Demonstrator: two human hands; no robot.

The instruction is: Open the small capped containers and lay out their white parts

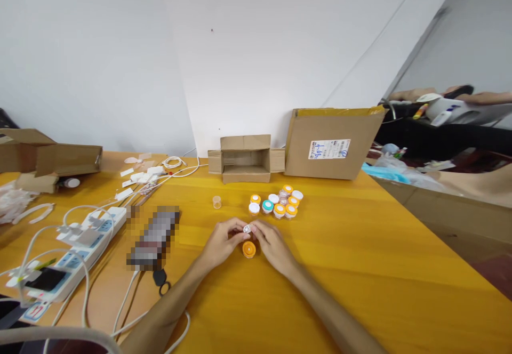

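Observation:
Between the fingertips of both hands sits a small round white piece with dark holes in its face. My left hand pinches it from the left, and my right hand grips its right side. Just below the fingers an orange round lid or cap rests on the table. Past my hands stands a cluster of small round containers with orange, white and teal lids, among them a teal-lidded container. A small clear cup stands apart to their left.
An open cardboard box faces me at the wall, with a larger closed carton at its right. On the left lie a power strip with cables, a blurred-out device and another open box.

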